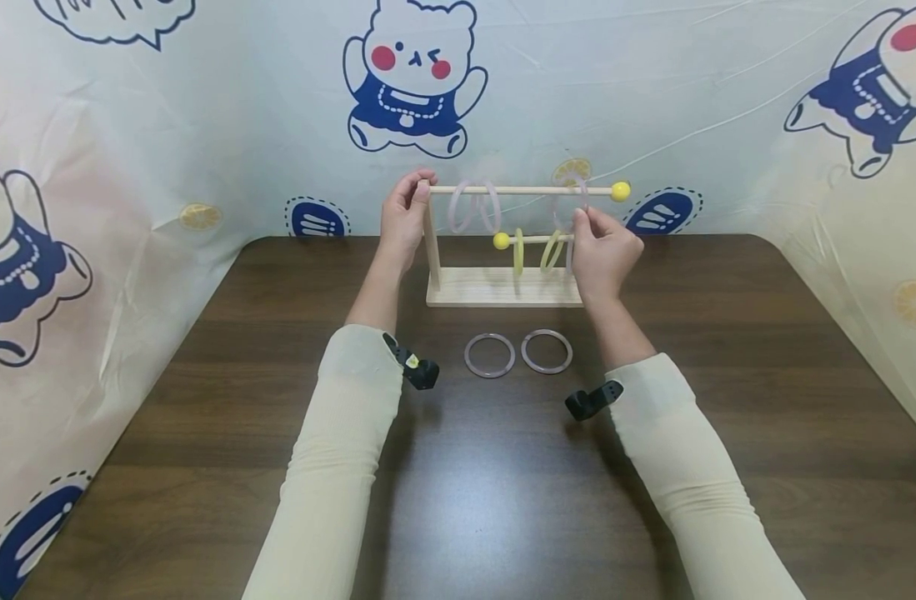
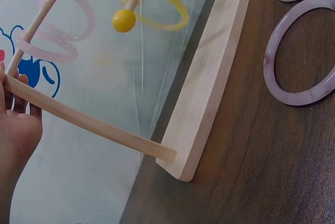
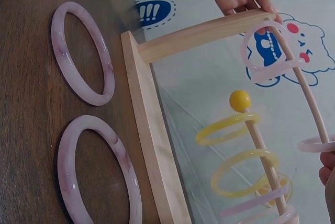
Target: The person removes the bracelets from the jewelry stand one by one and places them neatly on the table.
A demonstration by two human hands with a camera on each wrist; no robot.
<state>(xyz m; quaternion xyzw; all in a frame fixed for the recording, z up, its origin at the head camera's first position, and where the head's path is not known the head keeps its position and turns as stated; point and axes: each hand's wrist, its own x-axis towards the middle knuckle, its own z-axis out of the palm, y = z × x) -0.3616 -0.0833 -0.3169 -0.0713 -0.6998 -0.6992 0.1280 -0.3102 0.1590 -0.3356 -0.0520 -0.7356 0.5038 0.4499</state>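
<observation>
Clamping its fingers [image 1: 418, 176], my left hand [image 1: 403, 218] grips the wooden rack [image 1: 495, 288] at top left; two pink rings [image 1: 496, 208] circle its upper bar [image 1: 533, 191]; rightward, my right hand [image 1: 606, 254] pinches a pale ring [image 3: 304, 146] around that bar. A sideways tug could tip the rack.

Smooth, matt pale wood forms the rack [image 1: 488, 288], a glossy yellow ball [image 1: 620, 192] at its 2 o'clock; glossy marbled rings [image 3: 67, 166] shine at its 6 o'clock on a satiny wood-grain table [image 1: 473, 508], with creased, plastic-looking sheeting [image 1: 262, 100] at 12.
</observation>
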